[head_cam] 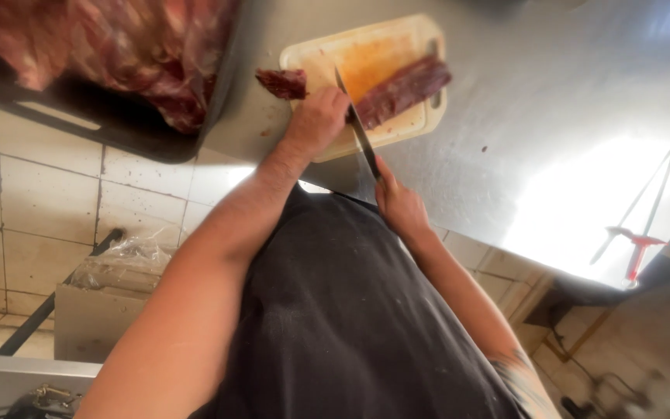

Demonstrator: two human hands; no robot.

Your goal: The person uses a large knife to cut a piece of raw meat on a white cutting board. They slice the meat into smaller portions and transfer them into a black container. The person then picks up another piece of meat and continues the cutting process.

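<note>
A white cutting board (397,35), stained orange, lies on a steel table (552,101). A long dark red strip of meat (409,87) rests across the board. My left hand (316,120) is curled over the strip's near end and holds it down. My right hand (397,206) grips the handle of a long knife (358,128). Its blade runs up past my left hand's fingers to the meat. A smaller piece of meat (282,83) lies at the board's left edge, just beyond my left hand.
A black tray (118,120) piled with raw red meat (118,39) sits at the upper left, overhanging the table edge. A red-handled tool (636,248) shows at the right. Below are a tiled floor (25,202) and a plastic-covered box (118,268).
</note>
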